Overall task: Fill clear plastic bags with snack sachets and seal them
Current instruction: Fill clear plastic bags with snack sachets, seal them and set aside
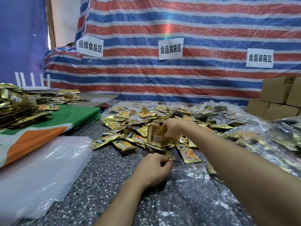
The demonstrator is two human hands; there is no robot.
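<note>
A heap of gold snack sachets (pixel 130 121) covers the middle of the speckled table (pixel 104 176). My right hand (pixel 173 128) reaches over the heap and grips a bunch of gold sachets (pixel 156 133) held upright. My left hand (pixel 153 168) rests near the front of the heap with fingers curled, pinching the corner of a sachet (pixel 169 156) at the mouth of a clear plastic bag (pixel 192 193) that lies flat on the table under my right forearm.
A stack of empty clear bags (pixel 37 181) lies at the front left on a green and orange cloth (pixel 48 128). Filled bags (pixel 268 132) pile up at the right. Cardboard boxes (pixel 280 98) stand back right. More gold sachets (pixel 16 108) heap at far left.
</note>
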